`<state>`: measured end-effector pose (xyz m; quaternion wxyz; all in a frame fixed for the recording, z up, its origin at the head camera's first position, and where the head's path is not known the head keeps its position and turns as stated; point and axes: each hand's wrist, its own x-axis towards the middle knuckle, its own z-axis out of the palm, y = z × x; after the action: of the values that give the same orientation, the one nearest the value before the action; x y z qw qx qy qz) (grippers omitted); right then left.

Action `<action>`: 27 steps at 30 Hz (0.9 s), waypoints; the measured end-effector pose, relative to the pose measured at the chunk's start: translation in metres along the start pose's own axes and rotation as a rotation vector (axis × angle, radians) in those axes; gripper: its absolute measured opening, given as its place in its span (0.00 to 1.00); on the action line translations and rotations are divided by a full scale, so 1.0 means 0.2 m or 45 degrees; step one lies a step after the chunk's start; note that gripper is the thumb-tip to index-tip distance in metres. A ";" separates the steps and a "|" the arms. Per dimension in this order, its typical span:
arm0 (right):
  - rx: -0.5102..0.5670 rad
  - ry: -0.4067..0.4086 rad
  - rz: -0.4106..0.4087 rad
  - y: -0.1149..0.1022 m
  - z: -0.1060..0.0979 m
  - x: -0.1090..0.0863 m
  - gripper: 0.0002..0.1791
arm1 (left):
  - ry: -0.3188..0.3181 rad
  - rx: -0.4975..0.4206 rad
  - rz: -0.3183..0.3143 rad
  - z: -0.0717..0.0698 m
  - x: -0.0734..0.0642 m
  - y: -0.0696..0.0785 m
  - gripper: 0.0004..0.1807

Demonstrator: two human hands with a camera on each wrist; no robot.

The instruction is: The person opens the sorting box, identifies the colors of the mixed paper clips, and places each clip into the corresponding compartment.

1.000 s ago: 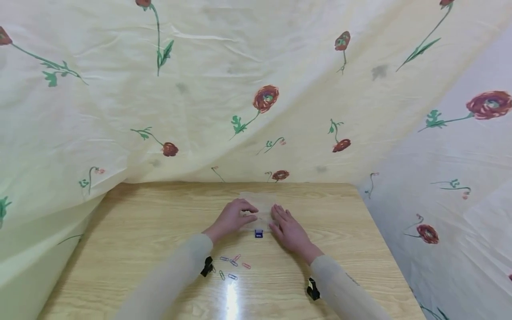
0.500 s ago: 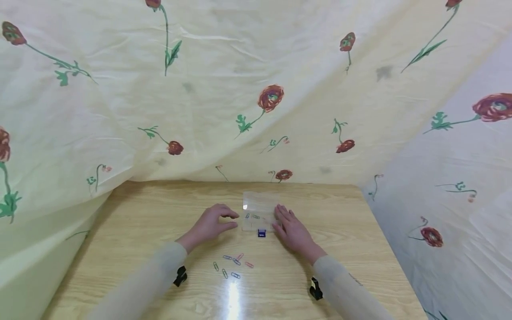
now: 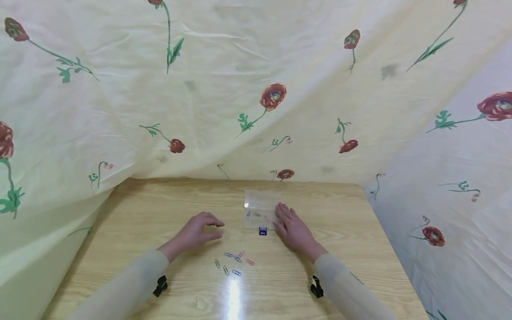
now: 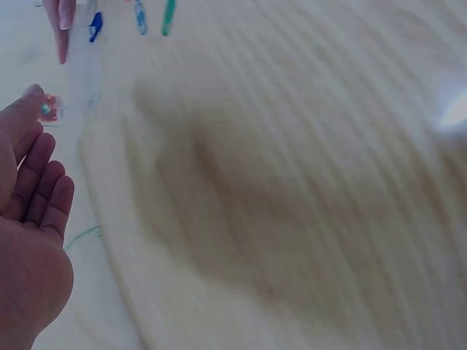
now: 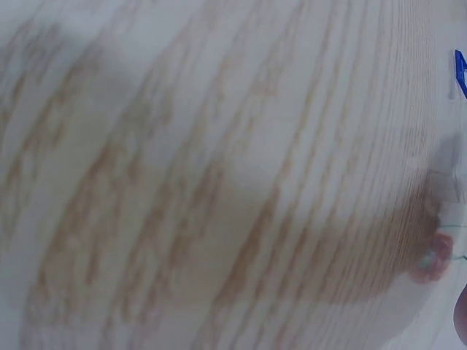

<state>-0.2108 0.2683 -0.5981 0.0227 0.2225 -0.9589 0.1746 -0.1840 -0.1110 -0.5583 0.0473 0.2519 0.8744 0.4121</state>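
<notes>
A clear plastic box (image 3: 249, 223) lies at the far middle of the table with its lid (image 3: 264, 199) folded back. A few paper clips (image 3: 257, 214) are inside, and a blue latch (image 3: 262, 231) sits on its near edge. My right hand (image 3: 294, 229) rests against the box's right side, fingers extended. Left of the box, my left hand (image 3: 195, 230) hovers with nothing in it, fingers and thumb apart; its palm (image 4: 33, 270) shows in the left wrist view. Several blue, pink and green paper clips (image 3: 237, 273) are scattered on the table between my forearms.
The wooden table (image 3: 160, 200) ends at a hanging flowered cloth (image 3: 216, 102) behind it and on both sides. Black wrist-camera mounts (image 3: 160, 286) sit under both sleeves. A light glares on the table's near middle.
My left hand has drawn away from the box, left and toward me, uncovering the compartments and the clips in them. My right hand has stayed at the box's right side.
</notes>
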 end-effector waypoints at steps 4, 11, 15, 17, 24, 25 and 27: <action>0.005 0.006 -0.004 0.01 -0.01 0.00 0.36 | -0.023 0.026 0.007 0.01 -0.04 -0.02 0.15; 0.002 0.023 -0.023 0.01 -0.01 -0.01 0.35 | -0.075 0.119 0.027 0.02 -0.12 -0.03 0.17; 0.006 0.016 -0.029 0.02 -0.01 -0.01 0.35 | -0.101 0.130 0.023 0.02 -0.16 -0.03 0.17; 0.011 0.011 -0.030 0.02 -0.02 -0.01 0.35 | -0.109 0.120 0.021 0.02 -0.18 -0.03 0.17; 0.024 -0.002 -0.027 0.03 -0.02 -0.02 0.35 | -0.136 0.099 0.042 0.06 -0.22 -0.03 0.18; 0.020 -0.007 -0.023 0.03 -0.02 -0.02 0.35 | -0.146 0.090 0.035 0.07 -0.22 -0.03 0.18; 0.017 -0.015 -0.017 0.03 -0.02 -0.02 0.35 | -0.164 0.074 0.022 0.08 -0.23 -0.03 0.18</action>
<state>-0.2107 0.2767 -0.5967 0.0169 0.2301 -0.9563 0.1796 -0.1416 -0.1247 -0.5792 0.0924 0.2868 0.8789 0.3697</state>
